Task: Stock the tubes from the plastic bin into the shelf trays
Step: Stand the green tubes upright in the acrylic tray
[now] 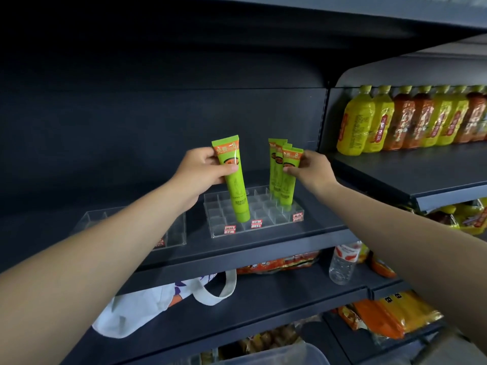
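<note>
The left hand (199, 172) grips a green tube (232, 177) near its crimped top, thumb across the label, holding it cap-down and slightly tilted over the clear gridded tray (253, 210) on the dark shelf (263, 243). The right hand (309, 171) pinches the front one of three green tubes (287, 175) standing cap-down in the tray's right-hand cells. A second clear tray (174, 233) sits to the left, drink bottles (411, 118) line the neighbouring shelf, and a plastic bin's rim (290, 355) shows at the bottom edge below a white tote bag (147, 309).
</note>
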The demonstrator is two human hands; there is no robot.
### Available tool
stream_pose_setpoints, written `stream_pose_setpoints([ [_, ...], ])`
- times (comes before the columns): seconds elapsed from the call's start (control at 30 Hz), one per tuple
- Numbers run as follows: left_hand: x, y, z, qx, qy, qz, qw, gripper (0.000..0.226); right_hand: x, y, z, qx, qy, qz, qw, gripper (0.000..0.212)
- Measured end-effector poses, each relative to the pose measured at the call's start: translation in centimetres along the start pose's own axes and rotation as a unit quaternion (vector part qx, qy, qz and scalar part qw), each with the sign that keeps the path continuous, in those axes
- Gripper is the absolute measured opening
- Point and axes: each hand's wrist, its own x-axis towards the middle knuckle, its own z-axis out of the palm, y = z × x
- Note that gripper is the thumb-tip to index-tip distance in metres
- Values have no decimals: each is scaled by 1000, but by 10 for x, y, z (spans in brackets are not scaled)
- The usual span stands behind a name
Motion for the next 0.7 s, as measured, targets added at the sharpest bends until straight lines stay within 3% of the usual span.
stream_pose_setpoints([
  [0.2,6,4,4,1,-8,-5,1000,18,9,-5,-10,-31,6,18,999,37],
  [0.33,12,11,15,-3,-13,-4,1000,20,9,-17,-30,-51,-3,-16,999,28],
  [0.43,17,18,28,8,-40,9,999,21,8,-23,-51,-120,-29,-45,991,38],
  [0.57,26,21,51,43,-52,33,997,25,5,-28,-80,-242,-49,-90,965,52],
  [0.7,34,16,77,61,-39,36,997,28,5,-29,-101,-378,-92,-114,914,72],
])
